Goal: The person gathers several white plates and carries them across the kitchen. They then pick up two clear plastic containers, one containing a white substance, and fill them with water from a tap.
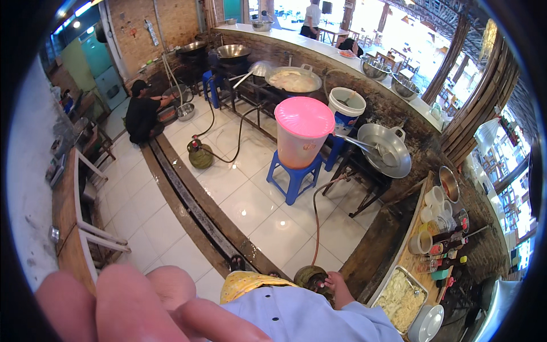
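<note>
My left hand (137,302) looms large and close at the lower left, blurred, its fingers loosely apart and no object visible in them. Low in the middle, my right hand (337,285) reaches down to a green gas cylinder (309,276) on the floor. Its fingers close round the fitting at the cylinder's top, which they partly cover. From this cylinder a reddish-brown hose (317,228) runs up to a black stove stand, where a large metal wok (383,149) with a ladle rests. My light blue shirt and a yellow patterned cloth (250,283) show below.
A pink-lidded bucket (305,122) stands on a blue stool (294,178). A drain channel (194,199) crosses the tiled floor. Another person (144,111) crouches at the far left near a second gas cylinder (200,154). On the right table are a food tray (422,289), bottles and bowls.
</note>
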A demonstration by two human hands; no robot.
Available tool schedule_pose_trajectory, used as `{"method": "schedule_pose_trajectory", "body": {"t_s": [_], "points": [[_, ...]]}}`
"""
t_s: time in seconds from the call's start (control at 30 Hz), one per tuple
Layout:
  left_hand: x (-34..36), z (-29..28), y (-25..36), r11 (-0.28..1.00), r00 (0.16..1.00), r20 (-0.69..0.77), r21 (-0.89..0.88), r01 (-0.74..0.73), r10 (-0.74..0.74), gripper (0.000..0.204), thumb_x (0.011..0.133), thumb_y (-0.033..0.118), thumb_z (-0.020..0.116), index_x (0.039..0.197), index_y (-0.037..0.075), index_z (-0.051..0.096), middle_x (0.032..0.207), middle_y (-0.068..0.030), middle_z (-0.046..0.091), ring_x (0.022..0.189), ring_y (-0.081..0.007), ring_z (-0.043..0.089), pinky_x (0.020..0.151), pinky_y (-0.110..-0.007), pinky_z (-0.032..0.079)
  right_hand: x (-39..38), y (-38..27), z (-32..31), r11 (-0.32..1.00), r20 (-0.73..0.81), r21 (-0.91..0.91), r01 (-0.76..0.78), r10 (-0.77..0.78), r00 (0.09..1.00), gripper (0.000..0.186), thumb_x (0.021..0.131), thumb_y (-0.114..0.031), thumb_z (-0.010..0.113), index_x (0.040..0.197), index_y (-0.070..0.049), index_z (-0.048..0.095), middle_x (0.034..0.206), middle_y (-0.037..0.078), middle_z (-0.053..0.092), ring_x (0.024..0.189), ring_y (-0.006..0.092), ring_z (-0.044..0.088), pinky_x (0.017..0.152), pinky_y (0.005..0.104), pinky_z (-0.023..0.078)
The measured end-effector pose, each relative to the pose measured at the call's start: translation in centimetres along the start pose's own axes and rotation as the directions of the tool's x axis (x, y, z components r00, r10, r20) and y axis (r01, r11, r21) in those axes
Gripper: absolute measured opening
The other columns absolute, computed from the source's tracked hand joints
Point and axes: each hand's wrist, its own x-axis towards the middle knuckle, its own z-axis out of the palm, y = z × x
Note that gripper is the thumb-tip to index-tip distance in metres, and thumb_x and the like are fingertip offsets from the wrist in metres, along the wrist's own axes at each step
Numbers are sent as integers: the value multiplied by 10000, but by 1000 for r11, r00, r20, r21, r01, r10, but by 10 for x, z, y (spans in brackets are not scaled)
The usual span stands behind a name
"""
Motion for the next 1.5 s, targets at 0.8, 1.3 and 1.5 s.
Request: {"method": "schedule_pose_trajectory", "body": {"t_s": [0.8,1.3,1.5], "points": [[-843,-21,-93,-465,-259,-506,338,818,-823,315,848,290,635,1062,60,666,943,-225,711,869,-370,701,758,-493,548,-44,-133,264,992,-88,67,104,-98,991,256,850,-111,700,1075,-77,583,829,55,527,599,174,529,552,380,520],[-717,-256,-127,53,-787,-473,-868,495,-395,200,956,306,606,955,107,588,779,-16,601,620,-118,620,491,-252,479,-2,-222,439,965,109,-249,81,-55,992,456,847,-185,719,1250,-80,534,1181,117,537,997,262,590,785,434,550],[-706,-281,-125,-98,-896,-334,-922,376,-293,239,942,331,598,1031,109,594,861,-28,616,697,-148,640,552,-308,496,2,-249,487,953,110,-303,-2,38,993,463,849,-174,715,1261,-76,529,1203,127,537,1025,273,590,812,434,549]]}}
